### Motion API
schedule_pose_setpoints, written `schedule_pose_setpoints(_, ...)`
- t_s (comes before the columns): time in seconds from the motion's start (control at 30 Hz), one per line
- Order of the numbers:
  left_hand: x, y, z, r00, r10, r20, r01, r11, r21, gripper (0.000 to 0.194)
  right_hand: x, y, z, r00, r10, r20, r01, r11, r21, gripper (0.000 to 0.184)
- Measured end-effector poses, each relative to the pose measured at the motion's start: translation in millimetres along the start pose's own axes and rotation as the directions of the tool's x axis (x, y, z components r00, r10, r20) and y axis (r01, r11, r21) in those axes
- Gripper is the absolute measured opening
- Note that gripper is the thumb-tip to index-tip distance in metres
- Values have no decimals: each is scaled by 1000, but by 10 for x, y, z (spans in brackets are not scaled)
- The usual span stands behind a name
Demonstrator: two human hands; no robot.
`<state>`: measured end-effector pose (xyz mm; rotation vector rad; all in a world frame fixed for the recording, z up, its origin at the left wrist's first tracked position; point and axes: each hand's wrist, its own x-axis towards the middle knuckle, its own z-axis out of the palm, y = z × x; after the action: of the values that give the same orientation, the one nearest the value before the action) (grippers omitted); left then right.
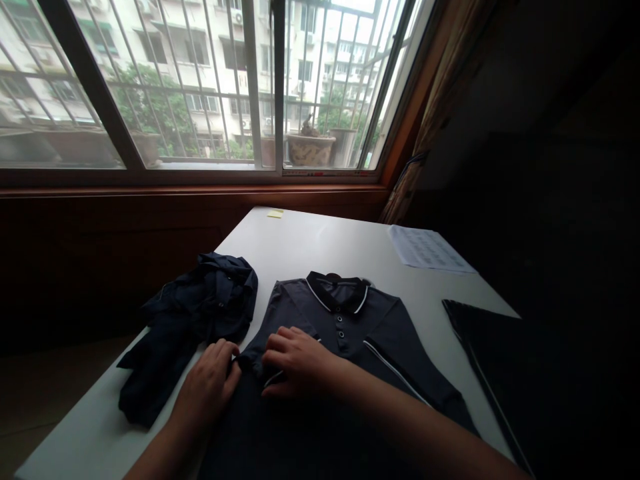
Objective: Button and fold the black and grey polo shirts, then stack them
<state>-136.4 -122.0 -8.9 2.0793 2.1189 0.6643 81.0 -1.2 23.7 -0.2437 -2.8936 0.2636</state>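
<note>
Closest in, a dark polo shirt [360,333] lies face up on the white tabletop [320,247], collar away from the wearer, its lower body running out of view in shadow. Both hands are at its left sleeve: the left hand [207,380] has thumb and forefinger drawn near each other at the cloth's outer edge, though whether they pinch it I cannot tell; the right hand [297,363] lies over the sleeve, thumb apart from the fingers, its grip hidden. The step in hand looks like settling that sleeve over the front; it seems to call for a light pull and a smoothing press, keeping the trimmed cuff flat. Room is tight to the left, where a crumpled navy garment [200,313] sits just beside the shirt and hangs past the tabletop's edge. To the right, a dark object [515,373] limits sideways sweep. Beyond the collar, white surface stretches toward papers [430,250] at the right edge and a yellow note [275,214] near the far edge, below the window.
</note>
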Motion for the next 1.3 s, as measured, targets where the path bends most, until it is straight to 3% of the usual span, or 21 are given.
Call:
schedule_pose_setpoints(0.07,5,16,-15,1000,-7,-4,7,1000,4,13,-31,-103,65,1000,14,5,-13,998,-67,47)
schedule_pose_setpoints(0.33,-10,-41,33,999,15,-46,-14,1000,24,16,3,-166,90,997,-26,-77,12,983,-186,14)
schedule_pose_setpoints(0.47,-23,-73,63,984,128,-128,-120,990,70,43,-23,-204,-1,995,-9,-99,-10,982,-187,12)
schedule_pose_setpoints(0.6,-15,-51,41,963,253,-95,-242,964,113,65,-30,-232,-44,996,-8,-90,-8,984,-176,12)
schedule_pose_setpoints(0.7,-6,-43,36,956,286,-66,-274,950,147,64,-35,-224,-6,998,-40,-43,33,986,-163,12)
schedule_pose_setpoints(0.83,-4,-77,71,967,242,-76,-222,952,209,61,-66,-189,58,998,-55,13,56,991,-122,19)
schedule_pose_setpoints(0.97,-4,-89,54,966,248,-73,-225,946,232,60,-94,-100,26,1000,18,-22,-18,1000,-16,28)
schedule_pose_setpoints(1.1,8,5,-13,914,406,-17,-393,894,216,61,-24,117,11,976,180,-125,-177,983,40,27)
schedule_pose_setpoints(1.2,21,106,-18,870,488,69,-491,845,213,60,108,323,112,953,247,-173,-247,969,20,37)
schedule_pose_setpoints(1.3,27,161,19,858,497,130,-514,831,212,57,256,492,259,946,300,-123,-305,952,-23,50)
